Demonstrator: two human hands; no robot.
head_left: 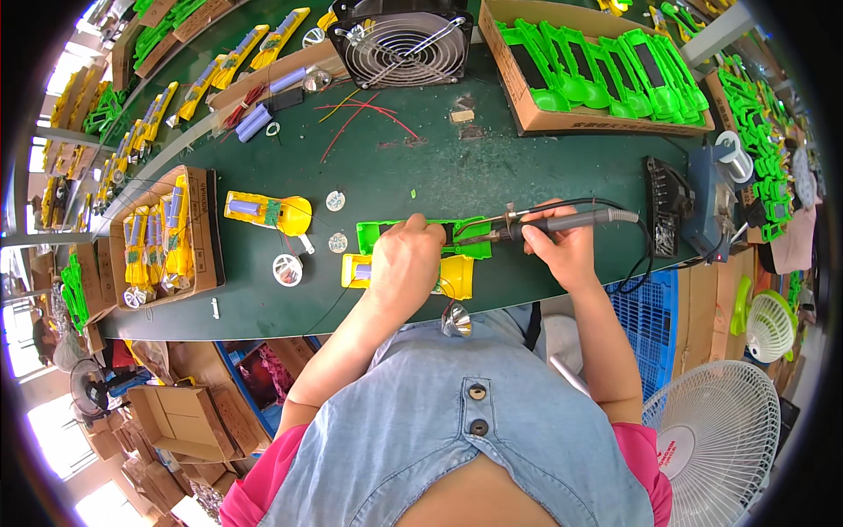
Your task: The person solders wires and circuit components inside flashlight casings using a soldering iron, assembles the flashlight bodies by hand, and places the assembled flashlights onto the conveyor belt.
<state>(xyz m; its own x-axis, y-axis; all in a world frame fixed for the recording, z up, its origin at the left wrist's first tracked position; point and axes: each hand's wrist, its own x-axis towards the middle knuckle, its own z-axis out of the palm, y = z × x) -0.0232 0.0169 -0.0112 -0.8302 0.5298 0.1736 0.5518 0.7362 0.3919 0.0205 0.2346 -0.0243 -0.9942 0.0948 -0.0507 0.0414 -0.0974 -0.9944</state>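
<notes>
A metal fan (402, 44) sitting at my bench's far edge, green shells filling a cardboard box (518, 83), white floor fan (713, 430) standing beside me

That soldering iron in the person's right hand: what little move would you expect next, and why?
Probably a slight push of the soldering iron leftward, so its tip meets the open green casing. The right hand already aims the tip at the casing's dark opening, and the left hand presses the casing flat on the green table, steadying it.
</notes>
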